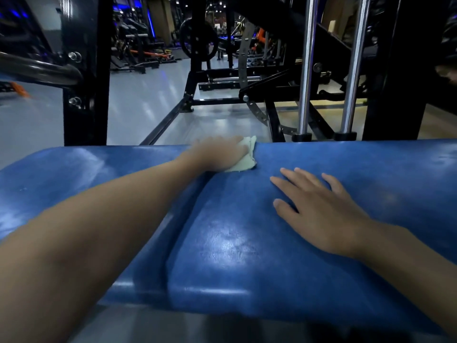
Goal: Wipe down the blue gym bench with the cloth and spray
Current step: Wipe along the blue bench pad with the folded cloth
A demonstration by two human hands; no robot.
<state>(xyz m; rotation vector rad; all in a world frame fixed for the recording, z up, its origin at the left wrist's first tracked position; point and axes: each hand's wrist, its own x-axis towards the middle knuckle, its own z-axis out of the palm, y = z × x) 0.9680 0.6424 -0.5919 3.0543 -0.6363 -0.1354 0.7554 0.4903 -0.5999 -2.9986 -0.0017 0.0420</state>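
My left hand [217, 154] is reaching to the far edge of the blue bench [222, 243]; its fingers [238, 144] are curling over a pale cloth [243, 165] and pressing it onto the padding, though blur is hiding how firmly they are closing; the cloth is bunching out just past those fingertips and under the palm, sitting at the far end of the dark seam [178, 233] that is dividing the two pads. My right hand [319, 211] is lying flat on the pad to the right of that seam, nearer to me than the cloth and apart from it; its fingers [291, 179] are stretching straight and spreading, holding nothing, their tips pointing up and left toward the cloth. Beyond my left fingertips the grey floor [148, 107] is shining; beyond my right fingertips two chrome rods [306, 70] are standing upright, and a black frame post [84, 70] is rising far off to the left of my left fingers.
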